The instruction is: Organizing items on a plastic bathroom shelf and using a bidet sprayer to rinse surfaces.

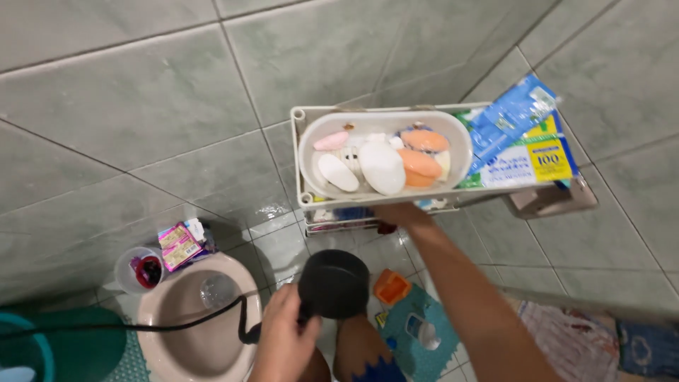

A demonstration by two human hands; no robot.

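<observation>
My left hand [283,339] grips a black hair dryer [332,284] by its handle, low in the middle; its black cord [141,327] trails left over a pink toilet bowl [177,318]. My right hand [396,212] reaches up under a white wall rack [300,141]; its fingers are hidden behind the rack's lower shelf. The rack's top shelf carries a white oval tub [311,134] with several soap bars, white, pink and orange.
Blue, green and yellow packets [523,148] fill the rack's right end. A small cup [131,272] and pink sachets [180,244] stand left of the toilet. An orange item [391,286] and teal mat [424,339] lie on the wet tiled floor. A teal bucket [28,346] sits bottom left.
</observation>
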